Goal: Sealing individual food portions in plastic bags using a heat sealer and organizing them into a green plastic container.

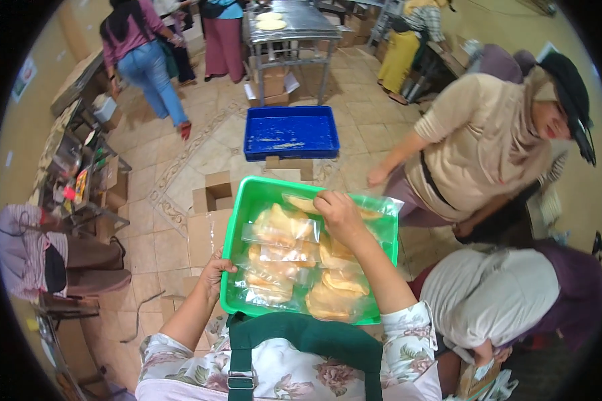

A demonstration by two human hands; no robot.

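Note:
A green plastic crate (281, 184) is in front of my body. Inside lie several clear plastic packets (284, 230) of flat, pale yellow food, stacked in two rough columns. My left hand (217, 273) is closed around the crate's left edge. Over the far side of the crate, my right hand (341, 214) reaches in with bent fingers closed on a clear packet of the food (302, 203). That packet lies crosswise along the far wall, and the hand covers part of it.
On the tiled floor ahead sit a blue crate (291, 127) and an open cardboard box (214, 197). A metal table (301, 28) with round flat dough stands beyond. One person (478, 134) stands close at the right; another (495, 294) bends nearby. Cluttered shelves (70, 160) line the left.

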